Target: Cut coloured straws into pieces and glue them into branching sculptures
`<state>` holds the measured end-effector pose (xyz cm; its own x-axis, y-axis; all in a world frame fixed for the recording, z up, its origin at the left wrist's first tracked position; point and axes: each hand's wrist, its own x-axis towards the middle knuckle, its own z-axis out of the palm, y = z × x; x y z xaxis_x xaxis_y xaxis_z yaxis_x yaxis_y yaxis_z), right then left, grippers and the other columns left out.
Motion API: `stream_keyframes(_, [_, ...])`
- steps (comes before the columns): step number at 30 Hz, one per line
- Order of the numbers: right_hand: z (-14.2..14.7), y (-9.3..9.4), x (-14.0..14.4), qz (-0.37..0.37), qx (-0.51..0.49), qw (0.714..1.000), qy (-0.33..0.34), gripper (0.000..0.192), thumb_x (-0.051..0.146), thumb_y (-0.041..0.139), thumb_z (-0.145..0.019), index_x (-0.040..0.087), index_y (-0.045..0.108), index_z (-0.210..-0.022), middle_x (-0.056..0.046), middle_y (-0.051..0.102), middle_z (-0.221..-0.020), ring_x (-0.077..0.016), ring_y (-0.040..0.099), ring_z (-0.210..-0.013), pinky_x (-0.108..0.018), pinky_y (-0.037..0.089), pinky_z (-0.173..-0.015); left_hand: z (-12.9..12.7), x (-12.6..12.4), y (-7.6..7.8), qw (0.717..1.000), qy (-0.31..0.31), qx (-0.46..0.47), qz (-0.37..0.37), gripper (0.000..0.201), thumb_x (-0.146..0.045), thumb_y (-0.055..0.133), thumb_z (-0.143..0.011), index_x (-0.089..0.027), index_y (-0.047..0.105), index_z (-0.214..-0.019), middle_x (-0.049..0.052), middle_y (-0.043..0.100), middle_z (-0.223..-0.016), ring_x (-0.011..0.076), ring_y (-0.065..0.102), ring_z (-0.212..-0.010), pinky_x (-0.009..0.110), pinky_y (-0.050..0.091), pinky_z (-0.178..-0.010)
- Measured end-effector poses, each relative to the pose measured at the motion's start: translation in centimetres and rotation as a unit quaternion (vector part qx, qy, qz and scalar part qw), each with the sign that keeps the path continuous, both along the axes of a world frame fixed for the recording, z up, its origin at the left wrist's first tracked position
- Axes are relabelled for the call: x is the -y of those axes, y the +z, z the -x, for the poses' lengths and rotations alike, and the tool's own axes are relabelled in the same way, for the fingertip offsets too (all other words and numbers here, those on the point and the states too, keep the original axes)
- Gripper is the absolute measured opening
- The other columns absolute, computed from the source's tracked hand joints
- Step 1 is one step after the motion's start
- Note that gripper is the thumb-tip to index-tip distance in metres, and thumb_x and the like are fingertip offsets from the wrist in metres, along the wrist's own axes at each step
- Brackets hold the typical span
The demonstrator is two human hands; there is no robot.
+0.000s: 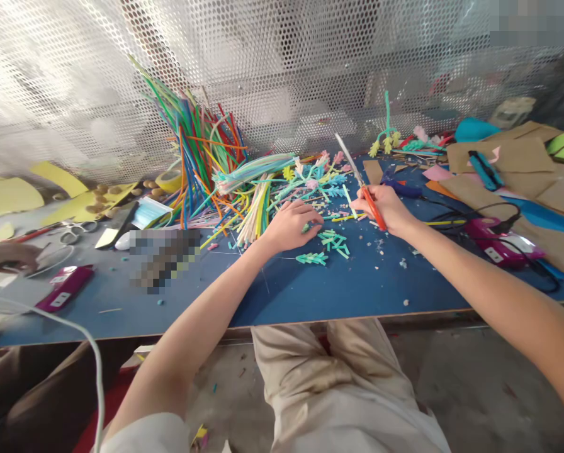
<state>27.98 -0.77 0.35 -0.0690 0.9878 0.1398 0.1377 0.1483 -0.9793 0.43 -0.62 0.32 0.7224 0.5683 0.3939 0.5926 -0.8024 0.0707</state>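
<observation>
Now we sit at the blue table [282,296], both forearms stretched across it. Our right hand [386,209] grips orange-handled scissors [362,186], fingers clamped round the handles; the blades rise toward eleven o'clock from the hand and, as far as we can tell, lie closed or nearly so. A thin green straw piece [349,200] lies just at nine o'clock of that hand, beside the scissors. Our left hand [289,225] rests palm down on the table, fingers curled together on small teal pieces [305,228]; whether they pinch one we cannot tell. More cut teal bits [333,242] lie at four o'clock of the left hand, between the two hands, and a teal cluster [313,258] sits just below them.

At ten o'clock of the left hand a bundle of long straws [201,151] leans against the perforated screen [97,75]. At twelve o'clock lie straw flowers [310,176]. At three o'clock of the right hand sit a pink glue gun [494,242] with a black cord [461,211], brown card sheets [503,157] and a blue cutter [484,170].

Far at nine o'clock another person's hand [8,255] rests on the table, near steel scissors [72,233], a second pink device [65,286] and yellow paper [8,195]. A white cable [88,352] hangs at seven o'clock.
</observation>
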Motion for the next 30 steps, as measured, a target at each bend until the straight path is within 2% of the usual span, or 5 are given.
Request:
stream_keyframes(2, [0.7, -0.5, 0.0, -0.008, -0.042, 0.999, -0.015, 0.049, 0.047, 0.092, -0.059, 0.022, 0.054, -0.077, 0.006, 0.052, -0.063, -0.0076, 0.037, -0.052, -0.027, 0.032, -0.051, -0.5, 0.4, 0.0, 0.999, 0.011, 0.029, -0.015, 0.034, -0.048, 0.058, -0.104, -0.023, 0.074, -0.121, 0.006, 0.078, -0.116, 0.0254, 0.065, -0.111, 0.043, 0.043, -0.104])
stream_keyframes(5, [1.6, -1.1, 0.4, -0.031, -0.054, 0.998, -0.007, 0.048, 0.046, 0.091, -0.062, 0.022, 0.054, -0.08, 0.004, 0.06, -0.071, -0.009, 0.041, -0.056, -0.027, 0.035, -0.053, -1.2, 1.1, 0.0, 0.998, 0.018, 0.067, -0.008, 0.075, -0.067, 0.065, -0.095, -0.02, 0.053, -0.152, 0.009, 0.075, -0.13, 0.0294, 0.064, -0.121, 0.046, 0.041, -0.11])
stream_keyframes(8, [2.5, -1.5, 1.1, -0.057, -0.036, 0.997, 0.035, 0.044, 0.044, 0.09, -0.067, 0.023, 0.055, -0.083, 0.002, 0.063, -0.077, -0.0116, 0.047, -0.063, -0.028, 0.038, -0.059, -1.9, 1.6, -0.1, 0.997, -0.003, 0.083, 0.006, 0.102, -0.079, 0.067, -0.087, -0.019, 0.037, -0.163, 0.012, 0.074, -0.133, 0.032, 0.063, -0.125, 0.046, 0.041, -0.112])
stream_keyframes(17, [3.9, -1.5, 2.8, -0.086, -0.028, 0.994, 0.068, 0.038, 0.04, 0.088, -0.072, 0.023, 0.056, -0.086, 0.002, 0.061, -0.081, -0.0144, 0.052, -0.071, -0.031, 0.046, -0.07, -1.9, 1.7, -0.3, 0.994, -0.024, 0.108, -0.025, 0.083, -0.076, 0.068, -0.088, -0.021, 0.06, -0.148, 0.013, 0.076, -0.126, 0.0298, 0.07, -0.119, 0.043, 0.045, -0.109])
stream_keyframes(30, [3.7, -1.5, 2.8, -0.048, -0.029, 0.994, 0.099, 0.046, 0.05, 0.091, -0.068, 0.023, 0.057, -0.084, 0.002, 0.059, -0.08, -0.0146, 0.051, -0.07, -0.032, 0.045, -0.068, -1.6, 1.2, -0.2, 0.994, -0.004, 0.107, -0.037, 0.077, -0.075, 0.07, -0.086, -0.025, 0.064, -0.145, 0.011, 0.075, -0.132, 0.0283, 0.068, -0.126, 0.044, 0.043, -0.114])
